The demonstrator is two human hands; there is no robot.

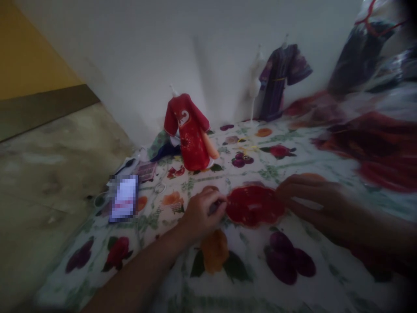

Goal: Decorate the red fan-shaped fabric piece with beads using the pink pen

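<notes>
1. Left forearm [146,265] is seen nearest the camera, stretched over the fruit-printed covering [182,276].
2. Between the hands, a red scalloped piece [256,205] is laid on the covering.
3. Its left edge is pinched by the curled fingers of the left hand [204,210].
4. Its right edge is met by the right hand [302,198]; whether it is gripped cannot be told.
5. Beyond, a small red dress [192,134] is displayed, with a lit phone [124,198] placed to its left.
</notes>
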